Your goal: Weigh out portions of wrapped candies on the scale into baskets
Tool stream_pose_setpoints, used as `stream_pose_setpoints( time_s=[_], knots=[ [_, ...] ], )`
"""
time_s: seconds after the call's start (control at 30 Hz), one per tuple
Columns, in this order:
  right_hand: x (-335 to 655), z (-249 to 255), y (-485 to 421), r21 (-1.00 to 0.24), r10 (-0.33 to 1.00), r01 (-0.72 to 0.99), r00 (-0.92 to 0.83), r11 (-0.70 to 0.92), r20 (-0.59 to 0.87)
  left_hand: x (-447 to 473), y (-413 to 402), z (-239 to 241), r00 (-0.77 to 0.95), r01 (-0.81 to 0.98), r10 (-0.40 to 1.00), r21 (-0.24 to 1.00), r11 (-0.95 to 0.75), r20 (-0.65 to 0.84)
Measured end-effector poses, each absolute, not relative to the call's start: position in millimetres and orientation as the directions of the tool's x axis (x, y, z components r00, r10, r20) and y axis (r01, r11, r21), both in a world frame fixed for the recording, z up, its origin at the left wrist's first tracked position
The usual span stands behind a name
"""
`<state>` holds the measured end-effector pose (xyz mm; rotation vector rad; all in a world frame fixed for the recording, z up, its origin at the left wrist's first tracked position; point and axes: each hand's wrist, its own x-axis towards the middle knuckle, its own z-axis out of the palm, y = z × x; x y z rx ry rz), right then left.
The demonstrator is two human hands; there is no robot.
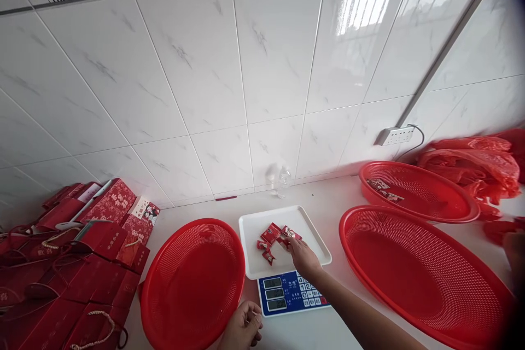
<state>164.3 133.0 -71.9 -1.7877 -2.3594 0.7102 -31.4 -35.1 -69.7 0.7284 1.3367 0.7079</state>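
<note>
My right hand (304, 258) is over the white tray (314, 229) of a digital scale (292, 298), its fingers pinched on a small red wrapped candy (284, 240). Partly behind the fingertips lies a red and white packet (291, 233). Several more red wrapped pieces sit beside it, among them a square packet (271, 233) and a twisted-end candy (268, 257). My left hand (241, 327) is closed, fingers curled, in front of the scale's left corner and by the rim of a red plastic basket (192, 284). Nothing shows in it.
Red gift boxes (82, 273) with rope handles crowd the left side. To the right are a large red basket (410, 273) and another basket (430, 191) holding a few packets. Red plastic bags (471, 167) lie behind them. A clear glass object (283, 181) stands by the tiled wall.
</note>
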Motion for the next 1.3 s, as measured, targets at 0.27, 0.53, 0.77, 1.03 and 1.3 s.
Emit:
stream_pose_setpoints(
  time_s=[0.27,0.53,0.77,1.03,1.3],
  knots=[
    [170,-76,135,-0.438,0.942,0.877,-0.293,0.197,-0.165,-31,-35,-69,0.111,-0.033,0.792,0.794,0.607,-0.6],
    [167,-74,131,-0.392,0.942,0.89,-0.306,0.232,-0.138,-27,-37,-61,0.047,-0.017,0.79,0.791,0.612,-0.611],
    [176,-76,142,-0.311,0.944,0.932,-0.257,0.186,-0.206,-27,-37,-62,0.055,-0.058,0.807,0.805,0.591,-0.589],
    [164,-68,123,-0.33,0.928,0.907,-0.33,0.261,-0.174,-25,-37,-66,0.068,-0.049,0.796,0.795,0.605,-0.602],
    [130,-65,115,-0.397,0.747,0.751,-0.633,0.528,-0.204,-25,-34,-63,0.078,-0.007,0.8,0.802,0.597,-0.595]
  ],
)
